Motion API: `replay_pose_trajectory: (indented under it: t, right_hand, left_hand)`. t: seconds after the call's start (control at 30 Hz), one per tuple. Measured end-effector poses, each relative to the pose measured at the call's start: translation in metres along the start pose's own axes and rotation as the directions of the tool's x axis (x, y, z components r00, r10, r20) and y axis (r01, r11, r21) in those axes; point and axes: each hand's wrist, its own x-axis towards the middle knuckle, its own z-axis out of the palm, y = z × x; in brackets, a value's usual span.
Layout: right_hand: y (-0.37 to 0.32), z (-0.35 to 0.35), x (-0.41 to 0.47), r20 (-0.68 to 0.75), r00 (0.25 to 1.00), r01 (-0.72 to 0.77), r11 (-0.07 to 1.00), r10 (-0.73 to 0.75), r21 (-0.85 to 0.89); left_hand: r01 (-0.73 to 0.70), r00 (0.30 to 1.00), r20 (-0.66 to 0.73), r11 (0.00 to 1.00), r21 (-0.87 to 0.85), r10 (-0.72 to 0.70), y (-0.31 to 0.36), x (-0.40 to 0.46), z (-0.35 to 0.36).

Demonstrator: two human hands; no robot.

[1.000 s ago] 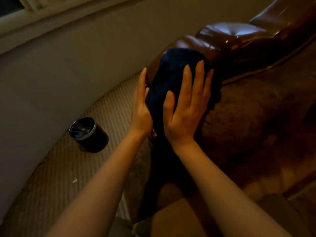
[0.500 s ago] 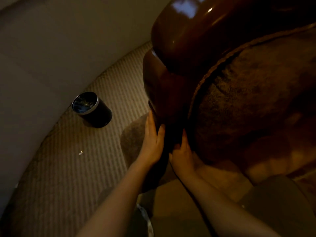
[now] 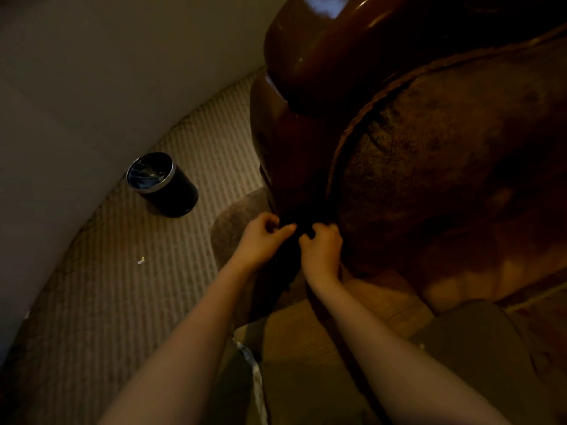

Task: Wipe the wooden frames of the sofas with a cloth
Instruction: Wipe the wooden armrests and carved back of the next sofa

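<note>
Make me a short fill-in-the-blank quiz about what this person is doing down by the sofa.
1. Both hands, the left hand and the right hand, grip a dark ____.
2. The hands are at the ____ end of the glossy wooden frame.
3. The black bin stands on the ____ carpet.

Missing words: cloth; lower; striped

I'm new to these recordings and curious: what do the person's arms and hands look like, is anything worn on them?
Both forearms are bare, with no sleeves in view. The left hand and right hand wear no gloves, and no watch, bracelet or ring shows. The light is dim, so small details cannot be told.
</note>
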Motion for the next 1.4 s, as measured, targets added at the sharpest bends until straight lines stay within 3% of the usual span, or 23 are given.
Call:
replay_pose_trajectory:
  t: [0.1, 0.2, 0.33, 0.4, 0.5, 0.6, 0.7, 0.8, 0.87, 1.03, 1.13, 1.23, 1.33, 1.4]
  right_hand:
    - [-0.021, -0.012, -0.001, -0.119, 0.989, -0.057, 0.977, 0.083, 0.207]
    - [-0.044, -0.021, -0.003, -0.175, 0.975, -0.050, 0.901, 0.137, 0.430]
    - [-0.062, -0.028, -0.005, -0.316, 0.948, 0.152, 0.829, 0.032, 0.538]
    - [-0.049, -0.020, -0.003, -0.355, 0.932, 0.244, 0.855, -0.076, 0.458]
    - [-0.022, -0.006, 0.002, -0.337, 0.903, 0.346, 0.917, -0.267, 0.201]
    - [-0.009, 0.001, 0.007, -0.334, 0.844, 0.445, 0.895, -0.419, 0.001]
    - [0.011, 0.008, 0.001, -0.141, 0.850, 0.481, 0.857, -0.508, -0.185]
    - [0.020, 0.010, -0.009, 0.254, 0.897, 0.414, 0.889, -0.362, -0.194]
    - [0.014, 0.007, -0.010, 0.306, 0.918, 0.314, 0.933, -0.251, -0.175]
    - [0.011, 0.008, -0.008, 0.193, 0.965, 0.204, 0.971, -0.178, -0.125]
    - [0.000, 0.000, -0.005, 0.025, 0.997, -0.070, 0.996, 0.069, 0.061]
    - [-0.018, -0.012, -0.001, -0.057, 0.972, -0.200, 0.931, 0.228, 0.306]
    - [-0.036, -0.020, -0.001, -0.098, 0.964, -0.170, 0.854, 0.248, 0.492]
    - [-0.046, -0.024, -0.003, -0.109, 0.969, -0.133, 0.846, 0.220, 0.516]
  left_hand:
    - [-0.078, 0.980, -0.194, 0.986, -0.145, 0.049, 0.035, -0.010, -0.002]
    - [-0.263, 0.917, -0.363, 0.933, -0.246, 0.162, 0.058, -0.034, 0.000]
    - [-0.514, 0.734, -0.555, 0.854, -0.079, 0.390, 0.054, -0.049, 0.008]
    - [-0.506, 0.712, -0.551, 0.862, 0.027, 0.435, 0.037, -0.039, 0.018]
    - [-0.457, 0.746, -0.518, 0.887, 0.060, 0.420, 0.009, -0.023, 0.032]
    - [-0.398, 0.786, -0.497, 0.916, 0.048, 0.368, -0.002, -0.015, 0.038]
    - [-0.208, 0.878, -0.436, 0.978, 0.028, 0.199, -0.019, -0.009, 0.043]
    - [0.156, 0.933, -0.306, 0.980, -0.124, -0.188, -0.037, -0.006, 0.042]
    - [0.247, 0.928, -0.246, 0.957, -0.154, -0.279, -0.034, -0.005, 0.039]
    - [0.313, 0.934, -0.096, 0.919, -0.240, -0.343, -0.020, -0.016, 0.029]
    - [0.308, 0.942, -0.020, 0.890, -0.337, -0.334, -0.002, -0.021, 0.029]
    - [0.207, 0.960, -0.074, 0.865, -0.456, -0.269, 0.029, -0.026, 0.028]
    - [0.064, 0.970, -0.164, 0.838, -0.541, -0.180, 0.060, -0.033, 0.026]
    - [-0.019, 0.964, -0.230, 0.829, -0.559, -0.133, 0.068, -0.037, 0.024]
